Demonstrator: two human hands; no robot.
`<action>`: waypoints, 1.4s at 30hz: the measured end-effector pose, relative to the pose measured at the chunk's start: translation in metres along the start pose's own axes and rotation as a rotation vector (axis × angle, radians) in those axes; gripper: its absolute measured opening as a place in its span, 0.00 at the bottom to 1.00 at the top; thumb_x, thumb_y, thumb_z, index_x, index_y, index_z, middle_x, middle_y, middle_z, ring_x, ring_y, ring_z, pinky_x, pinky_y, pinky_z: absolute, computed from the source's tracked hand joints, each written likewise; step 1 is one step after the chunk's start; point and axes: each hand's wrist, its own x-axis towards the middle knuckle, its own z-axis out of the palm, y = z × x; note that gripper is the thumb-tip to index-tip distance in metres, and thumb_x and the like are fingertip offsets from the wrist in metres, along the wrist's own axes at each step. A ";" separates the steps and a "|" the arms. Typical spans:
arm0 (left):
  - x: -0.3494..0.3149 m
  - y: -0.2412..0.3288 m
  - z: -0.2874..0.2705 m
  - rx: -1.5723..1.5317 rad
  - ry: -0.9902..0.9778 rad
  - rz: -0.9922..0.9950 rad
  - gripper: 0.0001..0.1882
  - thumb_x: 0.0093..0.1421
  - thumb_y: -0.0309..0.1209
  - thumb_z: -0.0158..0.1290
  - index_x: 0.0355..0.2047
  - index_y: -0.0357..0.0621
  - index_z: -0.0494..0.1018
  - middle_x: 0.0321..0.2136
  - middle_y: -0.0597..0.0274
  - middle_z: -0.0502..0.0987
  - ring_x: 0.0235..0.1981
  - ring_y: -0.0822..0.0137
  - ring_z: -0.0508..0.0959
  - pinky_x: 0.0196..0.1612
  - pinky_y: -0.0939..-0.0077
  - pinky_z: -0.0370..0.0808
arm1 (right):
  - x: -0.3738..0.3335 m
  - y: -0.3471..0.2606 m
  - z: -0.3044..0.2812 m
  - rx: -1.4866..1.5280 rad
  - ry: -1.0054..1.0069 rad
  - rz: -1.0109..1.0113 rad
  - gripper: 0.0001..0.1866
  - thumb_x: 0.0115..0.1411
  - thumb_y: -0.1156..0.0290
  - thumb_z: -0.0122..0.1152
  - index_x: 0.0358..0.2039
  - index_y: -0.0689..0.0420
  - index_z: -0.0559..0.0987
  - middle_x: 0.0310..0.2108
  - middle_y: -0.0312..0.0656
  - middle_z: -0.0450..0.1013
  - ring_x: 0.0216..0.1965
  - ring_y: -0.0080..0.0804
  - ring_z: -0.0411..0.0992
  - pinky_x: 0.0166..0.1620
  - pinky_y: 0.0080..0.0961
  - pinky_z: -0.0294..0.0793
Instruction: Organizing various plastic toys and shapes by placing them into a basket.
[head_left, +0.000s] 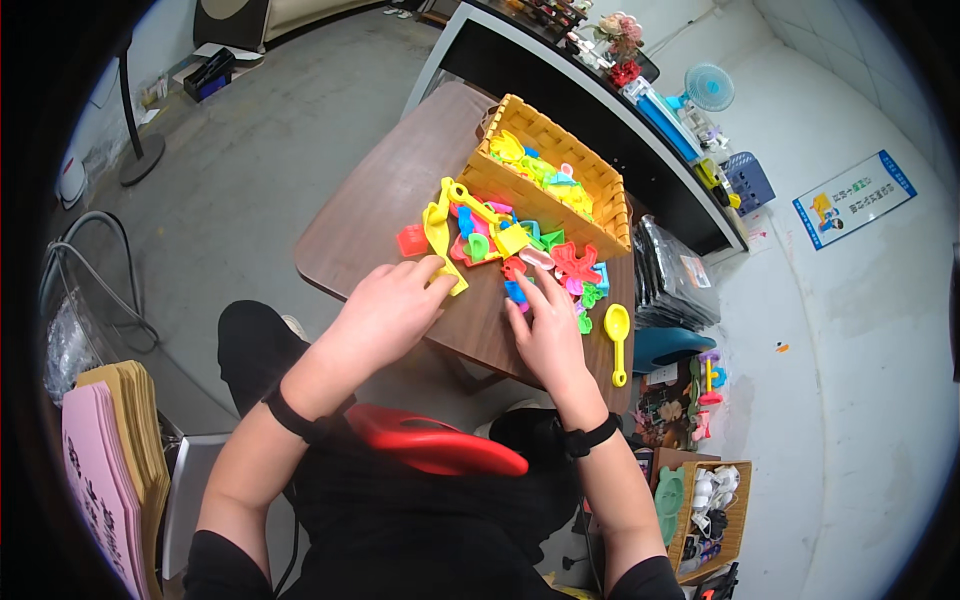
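Observation:
My left hand (392,305) has its fingers bent around the lower end of a long yellow toy shovel (437,232), at the left side of a heap of plastic toys. Between the thumb and fingertips of my right hand (545,335) is a small blue toy piece (515,291), with a red piece (513,267) just beyond it. A larger red toy mould (575,262) lies right of those fingers. Left of the yellow shovel sits a red block (411,240). A yellow toy spoon (618,343) lies alone near the table's right edge.
Behind the heap, a woven basket (552,190) holds more bright toys on the brown table (375,205). A red stool (435,440) stands between my legs. Stacked dark packages (675,275) are right of the table. Another basket (735,520) stands at the lower right.

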 end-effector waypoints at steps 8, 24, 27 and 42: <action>-0.002 0.021 -0.026 -0.040 0.106 -0.005 0.23 0.70 0.34 0.65 0.63 0.46 0.78 0.62 0.56 0.79 0.61 0.56 0.83 0.64 0.57 0.79 | 0.011 0.052 0.011 -0.190 -0.227 0.175 0.43 0.69 0.39 0.72 0.72 0.57 0.77 0.66 0.58 0.78 0.70 0.57 0.72 0.71 0.67 0.67; -0.029 0.036 -0.048 -0.098 0.210 -0.076 0.20 0.68 0.31 0.67 0.60 0.45 0.80 0.62 0.55 0.81 0.62 0.54 0.82 0.67 0.56 0.77 | 0.050 0.091 0.006 -0.143 -0.536 0.473 0.24 0.61 0.46 0.79 0.42 0.54 0.92 0.42 0.52 0.89 0.51 0.54 0.87 0.63 0.63 0.73; -0.033 0.038 -0.053 -0.109 0.222 -0.076 0.20 0.67 0.31 0.67 0.59 0.45 0.80 0.62 0.55 0.81 0.62 0.53 0.82 0.67 0.56 0.77 | 0.050 0.091 0.003 -0.097 -0.474 0.438 0.16 0.61 0.56 0.77 0.42 0.55 0.92 0.40 0.52 0.89 0.48 0.53 0.88 0.57 0.56 0.80; -0.062 0.029 -0.084 -0.044 0.137 -0.193 0.22 0.67 0.31 0.68 0.60 0.49 0.80 0.62 0.57 0.82 0.61 0.50 0.82 0.65 0.54 0.79 | 0.047 0.023 -0.012 0.299 -0.262 0.274 0.19 0.70 0.68 0.71 0.57 0.64 0.83 0.55 0.57 0.85 0.56 0.56 0.83 0.60 0.48 0.83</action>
